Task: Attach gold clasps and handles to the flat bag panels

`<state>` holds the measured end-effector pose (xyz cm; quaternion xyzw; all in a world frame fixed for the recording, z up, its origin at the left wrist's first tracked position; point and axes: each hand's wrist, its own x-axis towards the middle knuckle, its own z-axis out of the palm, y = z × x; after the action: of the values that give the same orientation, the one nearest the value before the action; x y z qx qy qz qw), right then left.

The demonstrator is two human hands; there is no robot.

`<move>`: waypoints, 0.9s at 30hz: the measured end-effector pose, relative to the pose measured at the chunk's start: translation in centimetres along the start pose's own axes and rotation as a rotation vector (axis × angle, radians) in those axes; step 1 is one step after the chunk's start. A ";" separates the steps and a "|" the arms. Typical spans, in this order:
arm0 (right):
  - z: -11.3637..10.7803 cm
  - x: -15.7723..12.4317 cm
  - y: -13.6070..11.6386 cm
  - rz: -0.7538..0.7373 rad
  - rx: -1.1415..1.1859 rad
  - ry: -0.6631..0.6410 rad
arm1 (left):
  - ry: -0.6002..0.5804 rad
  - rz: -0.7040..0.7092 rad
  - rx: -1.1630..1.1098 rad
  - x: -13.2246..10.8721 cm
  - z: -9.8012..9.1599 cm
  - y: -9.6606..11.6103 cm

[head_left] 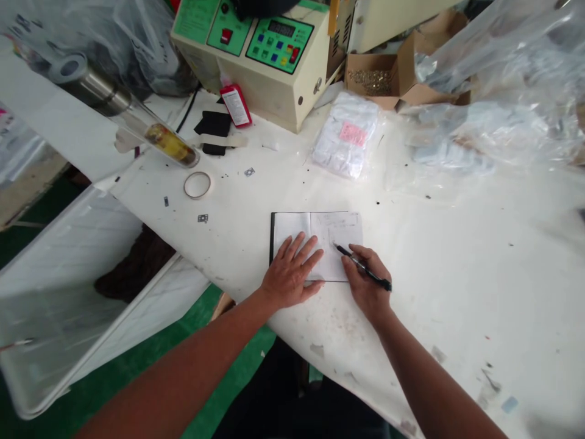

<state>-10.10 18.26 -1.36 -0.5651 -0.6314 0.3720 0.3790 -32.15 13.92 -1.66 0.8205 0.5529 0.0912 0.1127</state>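
Observation:
An open notebook (340,262) with a dark cover edge lies on the white table near its front edge. Faint handwriting shows on the upper part of its right page. My left hand (292,274) rests flat across the left page and the fold, fingers spread. In my right hand (371,283) is a black pen (365,268), gripped in a writing hold. The pen's tip is at the right page, just below the written lines; whether it touches the paper I cannot tell.
A machine with a green control panel (278,46) stands at the back. Near it are a red bottle (236,105), a bagged white bundle (346,134) and a cardboard box of small metal parts (372,80). A glass flask (169,143) and a tape roll (197,185) lie left; a white bin (91,360) stands below.

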 end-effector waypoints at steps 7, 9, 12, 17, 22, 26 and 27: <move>1.2 -1.2 1.3 -0.154 0.081 0.020 | 0.009 0.020 0.009 0.2 0.4 -0.1; 1.3 -1.1 1.5 -0.185 0.068 0.013 | 0.008 0.018 0.006 0.2 0.4 -0.1; 1.3 -1.0 1.6 -0.205 0.052 0.002 | 0.002 0.011 -0.001 0.2 0.4 -0.2; 1.3 -0.9 1.6 -0.212 0.045 -0.012 | 0.009 0.020 0.016 0.4 0.4 -0.2; 1.4 -0.7 1.7 -0.219 0.026 -0.021 | 0.006 0.018 0.023 0.4 0.5 -0.3; 1.5 -0.6 1.9 -0.197 0.019 -0.002 | -0.006 0.016 0.015 0.3 0.6 -0.3; 1.6 -0.6 1.9 -0.193 0.017 -0.001 | -0.009 0.015 0.014 0.3 0.7 -0.3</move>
<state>-10.65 17.75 -3.74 -0.4981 -0.6798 0.3397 0.4176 -32.09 14.27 -2.36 0.8258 0.5469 0.0844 0.1088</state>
